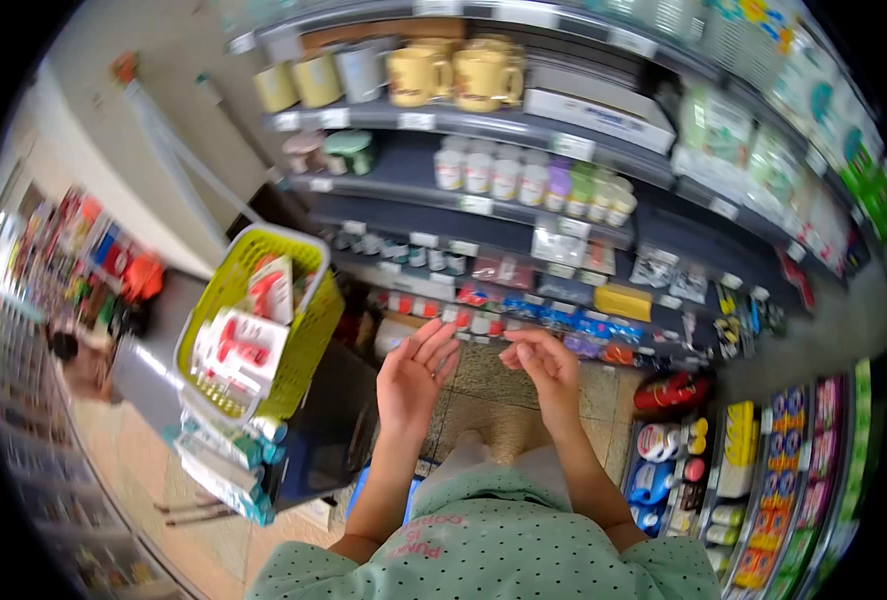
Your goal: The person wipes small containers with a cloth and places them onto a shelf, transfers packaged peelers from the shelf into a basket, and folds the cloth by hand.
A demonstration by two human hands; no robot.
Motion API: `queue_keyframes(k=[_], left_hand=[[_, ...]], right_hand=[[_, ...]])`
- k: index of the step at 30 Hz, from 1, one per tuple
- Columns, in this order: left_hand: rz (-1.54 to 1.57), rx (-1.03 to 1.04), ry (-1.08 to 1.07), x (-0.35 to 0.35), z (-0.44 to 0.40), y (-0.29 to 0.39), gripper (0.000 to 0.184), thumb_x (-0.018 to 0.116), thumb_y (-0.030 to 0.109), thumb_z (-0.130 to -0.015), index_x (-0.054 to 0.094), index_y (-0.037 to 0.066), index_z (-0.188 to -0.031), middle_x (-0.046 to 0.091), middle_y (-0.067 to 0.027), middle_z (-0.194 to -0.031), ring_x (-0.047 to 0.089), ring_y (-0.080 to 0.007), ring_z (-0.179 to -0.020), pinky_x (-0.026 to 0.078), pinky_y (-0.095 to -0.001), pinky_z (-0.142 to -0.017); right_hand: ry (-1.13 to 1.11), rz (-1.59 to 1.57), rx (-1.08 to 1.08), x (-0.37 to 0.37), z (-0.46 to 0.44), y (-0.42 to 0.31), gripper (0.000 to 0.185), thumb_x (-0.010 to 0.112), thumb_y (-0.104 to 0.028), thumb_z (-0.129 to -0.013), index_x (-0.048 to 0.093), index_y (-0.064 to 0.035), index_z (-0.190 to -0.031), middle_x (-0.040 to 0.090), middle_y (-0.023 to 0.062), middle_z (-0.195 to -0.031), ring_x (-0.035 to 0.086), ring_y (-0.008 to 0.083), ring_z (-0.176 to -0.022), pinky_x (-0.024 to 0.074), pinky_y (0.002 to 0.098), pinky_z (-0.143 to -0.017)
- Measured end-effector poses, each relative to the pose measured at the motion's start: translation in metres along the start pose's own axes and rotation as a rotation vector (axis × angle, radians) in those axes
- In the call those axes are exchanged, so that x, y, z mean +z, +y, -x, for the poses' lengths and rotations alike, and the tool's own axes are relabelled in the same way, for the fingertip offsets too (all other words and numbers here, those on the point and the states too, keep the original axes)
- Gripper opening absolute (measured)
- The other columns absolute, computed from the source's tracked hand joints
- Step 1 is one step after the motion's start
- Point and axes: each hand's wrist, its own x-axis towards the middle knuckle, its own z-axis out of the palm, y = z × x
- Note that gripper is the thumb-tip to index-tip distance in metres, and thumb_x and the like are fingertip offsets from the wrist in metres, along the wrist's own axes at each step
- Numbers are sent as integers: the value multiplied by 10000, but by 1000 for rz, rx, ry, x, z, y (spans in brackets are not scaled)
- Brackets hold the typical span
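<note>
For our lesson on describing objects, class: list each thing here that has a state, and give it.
Left hand: empty, fingers extended.
Right hand: empty, fingers partly curled.
Yellow-green basket: open-topped, holding packages.
Packages: piled; whether sealed, cannot tell.
Yellow mugs: upright on a shelf.

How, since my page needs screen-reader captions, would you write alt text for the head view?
A person's empty left hand and right hand are raised above a tiled floor, before shop shelves of mugs and cups. At left, a yellow-green basket holds red-and-white packages.
</note>
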Motion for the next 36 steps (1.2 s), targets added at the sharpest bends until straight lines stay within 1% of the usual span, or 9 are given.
queue_keyframes(k=[4,8,14,16,20,23,29,32,36], left_hand=[[-83,-116,-101,31,-15,-38,522,437,346,-935,464,6,-1329,517,-143,-1342,507,-258,-1201,359,-394,-1029],[-183,-233,-160,67,-26,-81,504,432,333,-934,473,7,-1316,507,-147,-1349,506,-254,-1198,357,-391,-1025],[-284,-400,-277,127,-27,-147,493,449,336,-931,487,10,-1299,512,-138,-1340,497,-255,-1197,347,-383,-1025],[-295,-451,-306,143,-27,-170,462,457,320,-931,504,11,-1272,518,-144,-1333,504,-259,-1189,356,-392,-1021],[-338,-519,-346,179,-20,-220,471,425,314,-933,486,13,-1291,551,-123,-1293,516,-223,-1160,341,-358,-1019],[-350,-563,-357,208,-14,-256,433,472,284,-925,511,13,-1260,551,-152,-1290,532,-256,-1153,361,-397,-1021],[-386,-626,-431,252,-8,-324,443,454,287,-927,502,5,-1266,548,-146,-1292,522,-241,-1158,353,-384,-1023],[-392,-646,-459,269,-3,-353,447,448,288,-930,492,6,-1275,545,-143,-1296,521,-236,-1160,352,-381,-1023],[-407,-686,-492,289,-2,-392,454,434,292,-936,479,8,-1288,543,-134,-1299,518,-225,-1160,352,-375,-1022]], right_hand=[[134,-35,-39,-41,18,-14,220,560,-111,-944,611,22,-1112,649,75,-991,625,126,-928,505,271,-854],[292,-32,-86,-91,41,-27,217,575,-107,-935,616,31,-1098,642,79,-1031,633,136,-926,519,274,-845],[505,-42,-128,-170,78,-45,222,578,-99,-932,615,30,-1108,650,75,-1009,631,131,-922,520,270,-835],[543,-42,-133,-195,89,-53,220,577,-93,-931,616,29,-1110,652,72,-1000,630,128,-919,515,265,-839],[591,-66,-162,-242,111,-71,217,574,-83,-931,616,25,-1113,652,69,-995,627,120,-909,506,256,-841],[631,-55,-186,-278,127,-80,216,577,-84,-929,617,22,-1112,650,64,-992,626,117,-908,505,256,-846],[707,-1,-216,-346,159,-94,214,585,-87,-924,624,26,-1102,645,59,-981,626,112,-893,501,247,-816],[740,-26,-225,-374,173,-101,211,589,-87,-921,629,24,-1096,645,58,-972,626,114,-887,495,243,-801],[781,17,-212,-409,191,-104,210,591,-90,-921,632,16,-1098,640,57,-959,624,118,-892,496,252,-811]])
